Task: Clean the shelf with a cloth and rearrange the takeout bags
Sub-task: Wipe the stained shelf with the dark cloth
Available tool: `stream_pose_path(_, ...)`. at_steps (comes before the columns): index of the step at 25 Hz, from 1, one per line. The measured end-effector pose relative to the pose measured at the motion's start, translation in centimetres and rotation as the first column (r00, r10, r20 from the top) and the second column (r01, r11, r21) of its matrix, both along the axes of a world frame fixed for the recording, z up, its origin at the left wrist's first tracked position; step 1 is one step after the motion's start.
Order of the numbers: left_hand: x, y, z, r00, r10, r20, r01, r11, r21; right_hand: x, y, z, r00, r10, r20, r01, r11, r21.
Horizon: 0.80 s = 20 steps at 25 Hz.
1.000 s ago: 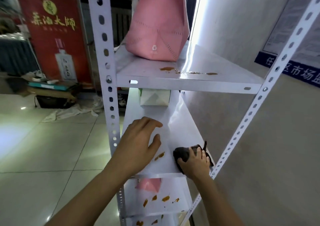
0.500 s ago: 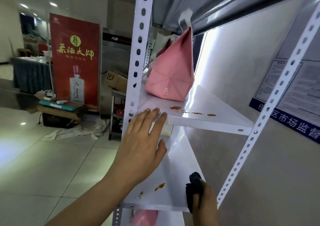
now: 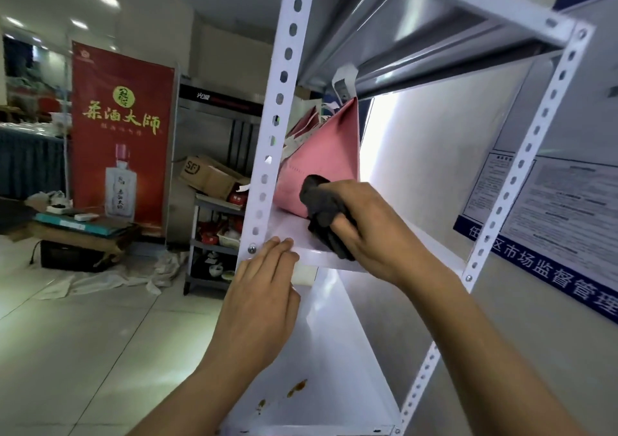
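Now right hand (image 3: 361, 225) clutches dark cloth (image 3: 322, 215) on upper shelf (image 3: 418, 245) beside pink bag (image 3: 321, 168), likely wiping; left hand (image 3: 261, 308) open, flat, steadying shelf edge.

We see both of our forearms bare from the bottom edge of the view up to the wrists, with no sleeves on them. Our left hand (image 3: 264, 305) and right hand (image 3: 364, 231) are bare too: we wear no gloves, rings, watch or bands. Our fingernails are short and plain.
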State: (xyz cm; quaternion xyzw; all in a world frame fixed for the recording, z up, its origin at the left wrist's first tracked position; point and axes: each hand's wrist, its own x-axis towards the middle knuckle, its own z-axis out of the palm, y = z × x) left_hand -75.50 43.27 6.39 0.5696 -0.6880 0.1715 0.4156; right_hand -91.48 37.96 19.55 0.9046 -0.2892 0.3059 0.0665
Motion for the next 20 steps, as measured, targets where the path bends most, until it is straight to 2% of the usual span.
stream_pose_path(2,0.1,-0.1,-0.1,1.0,0.001,-0.007,-0.001,1.0,-0.01,1.4,-1.7,-0.8,0.994,-0.007,-0.105,0.021,0.991,0.135)
stream_pose_path(5,0.2,-0.6,-0.4,1.0,0.019,0.004,-0.019,0.999,-0.048,1.9,-2.4,-2.7,0.997,-0.034,-0.065,0.051,0.958,0.282)
stream_pose_path(7,0.1,-0.8,-0.5,1.0,0.003,-0.013,-0.005,0.996,-0.088,1.1,-2.6,-3.6,0.999,-0.047,-0.016,0.05,0.96,0.274)
stream_pose_path(10,0.0,-1.2,-0.5,0.999,-0.022,-0.032,0.017,0.988,-0.151,-2.5,-3.4,-4.3,0.975,-0.218,0.037,0.203,0.95,0.239)
stream_pose_path(12,-0.3,-1.3,-0.3,1.0,0.02,-0.024,-0.024,0.983,-0.179,-6.1,-3.9,-4.5,0.932,-0.361,0.037,0.34,0.905,0.255)
stream_pose_path(15,-0.9,-2.0,0.3,0.995,0.098,-0.027,-0.102,0.972,-0.214,-10.4,-5.0,-4.0,0.838,-0.545,-0.029,0.521,0.784,0.336)
stream_pose_path(20,-1.0,-3.2,-0.4,1.0,0.013,-0.006,-0.014,0.968,-0.251,-9.7,-10.0,-2.9,0.761,-0.62,-0.192,0.635,0.649,0.419)
